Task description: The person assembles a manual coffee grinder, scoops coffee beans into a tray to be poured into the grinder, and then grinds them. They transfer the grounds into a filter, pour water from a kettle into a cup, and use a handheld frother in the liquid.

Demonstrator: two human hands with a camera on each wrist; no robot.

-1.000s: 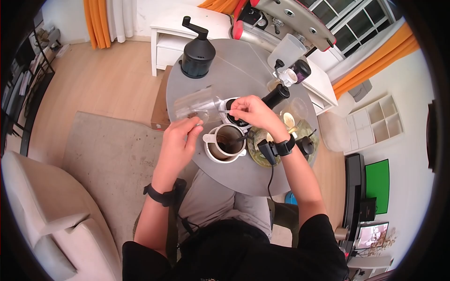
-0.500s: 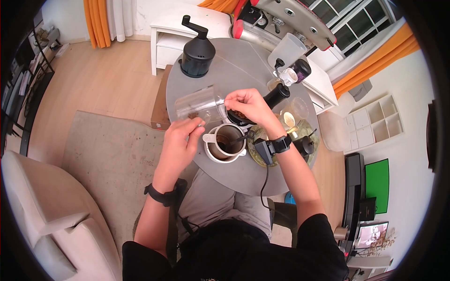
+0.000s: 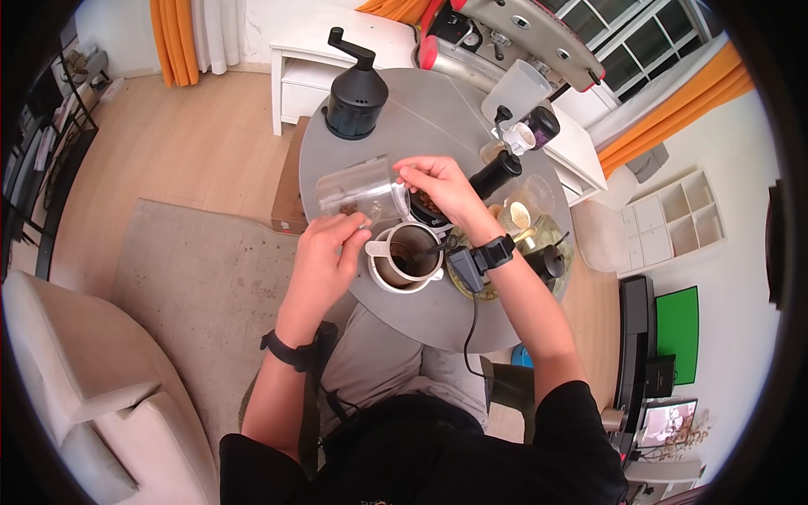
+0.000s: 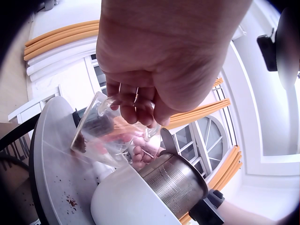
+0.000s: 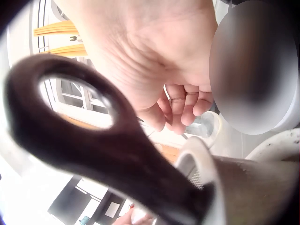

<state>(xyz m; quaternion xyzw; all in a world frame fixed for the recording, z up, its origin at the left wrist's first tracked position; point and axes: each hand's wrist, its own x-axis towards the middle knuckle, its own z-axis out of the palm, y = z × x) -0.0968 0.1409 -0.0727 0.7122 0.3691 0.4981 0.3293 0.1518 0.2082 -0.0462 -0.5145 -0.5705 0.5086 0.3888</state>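
My left hand (image 3: 330, 244) grips the handle of a clear glass jug (image 3: 358, 187), which lies tipped on its side over the table. Some brown bits (image 4: 80, 143) show inside the jug in the left wrist view. At the jug's mouth is my right hand (image 3: 444, 187), its fingers loosely bent close to the rim, with nothing visible between them. Just below it, coffee beans (image 3: 427, 204) lie in a dark round dish on a scale. Nearer to me stands a white mug (image 3: 396, 288) with a metal mesh strainer (image 4: 176, 183) in it.
A black hand grinder (image 3: 353, 105) stands at the table's far left. Right of the mug lie a green patterned tray (image 3: 463, 282) and a black-handled tool (image 3: 497, 172). A black handle with a hole (image 5: 126, 150) juts from the strainer. Loose grounds (image 4: 70, 204) dot the table.
My right hand has risen and shifted left along the jug's mouth, and its fingers have spread a little. The beans below it have come into view. The left hand has barely moved.
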